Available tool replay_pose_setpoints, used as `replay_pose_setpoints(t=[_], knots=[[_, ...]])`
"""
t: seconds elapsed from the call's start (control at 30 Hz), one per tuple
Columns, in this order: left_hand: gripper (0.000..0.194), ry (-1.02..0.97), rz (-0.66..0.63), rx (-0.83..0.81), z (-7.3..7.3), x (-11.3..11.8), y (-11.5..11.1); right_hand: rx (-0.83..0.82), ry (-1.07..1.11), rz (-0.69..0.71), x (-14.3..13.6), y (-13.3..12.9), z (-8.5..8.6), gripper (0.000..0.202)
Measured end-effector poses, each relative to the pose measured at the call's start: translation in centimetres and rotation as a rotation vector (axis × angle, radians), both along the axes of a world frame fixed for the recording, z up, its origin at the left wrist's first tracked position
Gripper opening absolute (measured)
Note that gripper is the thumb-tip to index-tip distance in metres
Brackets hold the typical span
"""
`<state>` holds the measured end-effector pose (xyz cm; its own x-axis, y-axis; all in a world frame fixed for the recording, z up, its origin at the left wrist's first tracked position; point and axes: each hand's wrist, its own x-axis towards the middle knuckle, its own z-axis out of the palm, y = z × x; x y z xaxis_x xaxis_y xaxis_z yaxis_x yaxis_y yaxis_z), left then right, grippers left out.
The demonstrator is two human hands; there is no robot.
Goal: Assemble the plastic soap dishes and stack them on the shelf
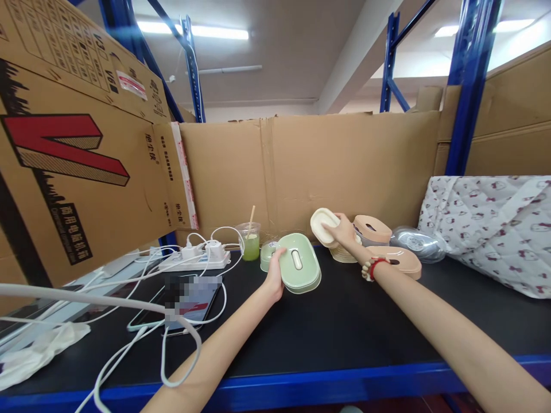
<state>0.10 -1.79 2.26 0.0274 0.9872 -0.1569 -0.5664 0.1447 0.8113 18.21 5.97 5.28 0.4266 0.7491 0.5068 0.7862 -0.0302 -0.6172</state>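
With our left hand (276,273) we grip the green lidded box (307,265), its long axis roughly eleven to five o'clock, while our right hand (344,231) pinches the cream oval piece (320,223) near the box's one-o'clock side.

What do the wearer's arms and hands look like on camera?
The left arm and right arm show no sleeves; the left hand and right hand, no gloves. The right arm wears a red band and a pale-beaded bracelet near the hand; the left shows neither.
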Motion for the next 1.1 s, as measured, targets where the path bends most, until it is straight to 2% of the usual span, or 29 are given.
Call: replay_pose_setpoints(t=[0.13,0.27,0.4,0.57,0.83,0.97,1.1], knots=[[0.017,0.02,-0.01,-0.008,-0.2,0.0,0.0,-0.024,0.052,-0.069,2.8,0.2,1.1,0.052],[0.017,0.045,-0.007,-0.018,-0.3,0.1,0.0,-0.092,-0.016,-0.092,4.8,-0.2,1.0,0.049],[0.017,0.069,-0.009,-0.033,-0.3,0.2,0.0,-0.092,-0.137,-0.099,5.2,-0.3,0.6,0.044],[0.018,0.083,0.003,-0.029,-0.3,0.1,0.1,-0.071,-0.262,-0.062,5.4,1.2,-0.3,0.03],[0.02,0.098,0.013,-0.013,-0.3,0.1,0.0,0.003,-0.317,0.007,6.2,2.9,-2.2,0.04],[0.02,0.091,0.012,-0.023,-0.3,0.1,0.1,0.035,-0.319,-0.027,6.5,2.9,-1.4,0.041],[0.016,0.057,0.025,-0.024,-0.2,0.1,0.1,0.098,-0.304,-0.107,9.4,1.5,0.4,0.042]])
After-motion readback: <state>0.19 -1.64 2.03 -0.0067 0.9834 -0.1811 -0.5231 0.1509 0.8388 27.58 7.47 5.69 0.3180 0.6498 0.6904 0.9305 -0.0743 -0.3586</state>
